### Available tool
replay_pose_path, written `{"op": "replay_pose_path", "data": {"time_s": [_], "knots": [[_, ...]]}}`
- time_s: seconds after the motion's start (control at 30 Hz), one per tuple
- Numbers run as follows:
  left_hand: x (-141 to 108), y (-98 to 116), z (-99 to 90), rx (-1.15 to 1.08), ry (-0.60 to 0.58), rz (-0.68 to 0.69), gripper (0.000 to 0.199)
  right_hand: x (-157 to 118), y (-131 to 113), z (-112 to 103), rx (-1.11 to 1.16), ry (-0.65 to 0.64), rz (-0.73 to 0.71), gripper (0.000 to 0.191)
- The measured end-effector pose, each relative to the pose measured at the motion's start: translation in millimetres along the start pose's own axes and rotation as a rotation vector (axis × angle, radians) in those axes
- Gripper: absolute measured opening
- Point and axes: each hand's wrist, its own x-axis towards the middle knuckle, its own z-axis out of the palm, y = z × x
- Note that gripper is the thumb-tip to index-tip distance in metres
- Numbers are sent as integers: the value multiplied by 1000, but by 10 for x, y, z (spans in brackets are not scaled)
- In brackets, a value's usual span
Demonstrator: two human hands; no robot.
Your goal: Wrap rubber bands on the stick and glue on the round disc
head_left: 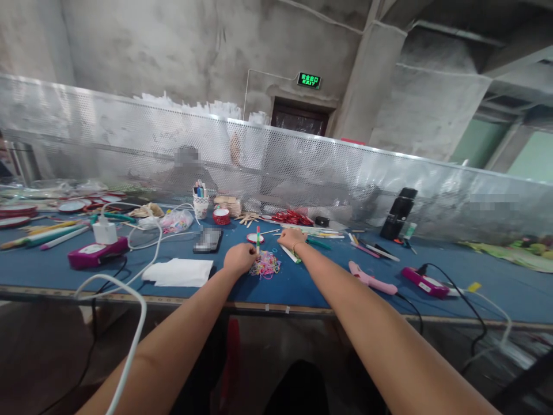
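Observation:
My left hand (239, 259) is closed, thumb and fingers pinching a slim upright stick (258, 237) banded in red, green and white. Just below its fingertips lies a heap of small multicoloured rubber bands (266, 266). My right hand (294, 237) reaches in from the other side with its fingers curled together; whatever they pinch is too small to make out. Under that hand, a white stick with a green end (290, 254) rests on the blue tabletop (298, 288). A small round red-rimmed dish (254, 238) sits between the hands, beyond the heap.
A phone (208, 240) and a folded white cloth (178, 272) lie on the left. Purple power strips (97, 252) with loose cables flank both sides. A pink hot glue gun (371, 279) and a black bottle (400, 213) are on the right. Behind stands a perforated metal screen (302, 161).

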Motion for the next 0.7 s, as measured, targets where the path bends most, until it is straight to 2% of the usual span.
{"op": "replay_pose_path", "data": {"time_s": [0.2,0.33,0.43,0.53,0.63,0.7], "knots": [[-3,14,-18,21,-7,22,21,-32,96,-45,-54,6,-78,16],[6,17,-19,29,-15,31,22,-75,196,-181,-51,28,-159,22],[32,2,0,25,-14,28,23,-168,307,-287,-55,106,-326,34],[59,-19,19,36,-13,31,24,-337,418,-295,-76,145,-550,38],[65,-29,21,48,-11,46,26,-499,493,-194,-117,90,-708,43],[55,-27,12,48,-7,51,25,-545,510,-112,-138,38,-709,52]]}}
